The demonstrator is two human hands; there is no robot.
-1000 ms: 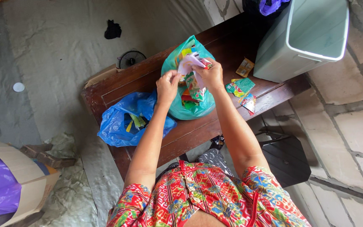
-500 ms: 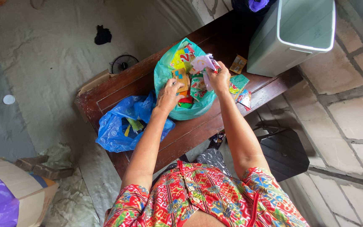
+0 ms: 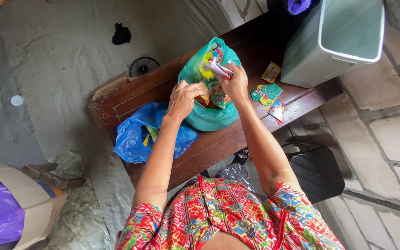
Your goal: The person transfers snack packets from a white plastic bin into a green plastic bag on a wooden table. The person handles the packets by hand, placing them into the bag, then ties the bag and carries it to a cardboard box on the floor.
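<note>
While both hands [image 3: 209, 90] grip wrappers [image 3: 216, 69] over green bag [image 3: 209, 118]: blue bag [image 3: 137, 136] left, bin [image 3: 334, 46] right.

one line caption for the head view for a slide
Both hands sort colourful wrappers in a green plastic bag on a wooden bench.
</note>
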